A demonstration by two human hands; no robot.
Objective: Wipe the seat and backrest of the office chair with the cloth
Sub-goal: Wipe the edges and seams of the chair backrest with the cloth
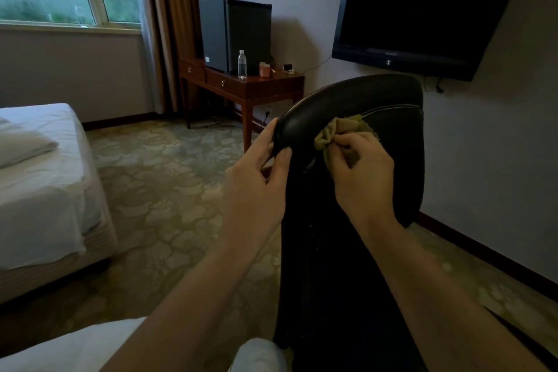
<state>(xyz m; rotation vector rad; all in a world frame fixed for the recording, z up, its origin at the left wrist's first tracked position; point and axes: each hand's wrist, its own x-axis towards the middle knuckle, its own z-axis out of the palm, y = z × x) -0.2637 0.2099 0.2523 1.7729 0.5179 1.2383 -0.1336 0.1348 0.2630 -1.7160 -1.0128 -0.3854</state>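
Cloth (338,130) bunched in right hand (363,172); left hand (256,190) pinches chair backrest (305,118) edge.

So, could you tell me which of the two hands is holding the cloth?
The right hand, bunching the olive cloth against the chair backrest; the left hand only grips the backrest's edge.

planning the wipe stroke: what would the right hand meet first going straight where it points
Probably the curved rim of the black leather chair backrest, near the left hand's fingers; the right hand grips a crumpled olive cloth.
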